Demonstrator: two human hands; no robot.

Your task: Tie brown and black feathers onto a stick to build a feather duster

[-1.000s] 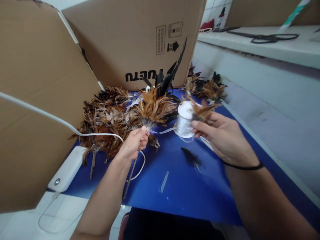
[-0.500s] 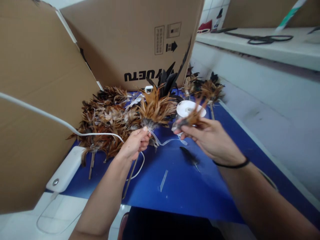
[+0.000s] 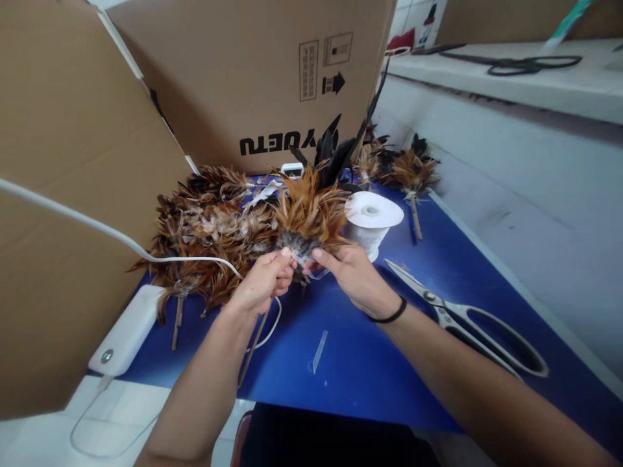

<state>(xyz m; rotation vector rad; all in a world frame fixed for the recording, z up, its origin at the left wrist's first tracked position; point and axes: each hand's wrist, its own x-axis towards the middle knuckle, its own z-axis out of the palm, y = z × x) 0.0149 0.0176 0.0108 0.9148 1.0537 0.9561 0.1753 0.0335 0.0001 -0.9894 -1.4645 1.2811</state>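
My left hand (image 3: 267, 279) is closed around the base of a feather duster (image 3: 311, 211), whose brown feathers fan upward with long black ones behind. Its thin stick (image 3: 252, 350) comes out below that hand. Against the right side of the feather base, my right hand (image 3: 357, 275) is closed, thumb and fingers pinching feathers there. A strip of clear tape (image 3: 318, 275) shows between the two hands. Just behind the right hand stands a white spool (image 3: 374, 211). Large scissors (image 3: 438, 305) lie on the blue table beside my right forearm.
A pile of brown feather bundles (image 3: 209, 227) lies at the left, near a white power bank (image 3: 127, 331) with a cable. Cardboard (image 3: 219, 71) walls the back and left. Another duster (image 3: 413, 172) is at the back right. A ledge holds black scissors (image 3: 530, 65).
My right hand has moved left, bringing its small feather bunch against the duster's base. The spool and scissors now show more fully. The loose black feather is out of sight. My left hand stays put.
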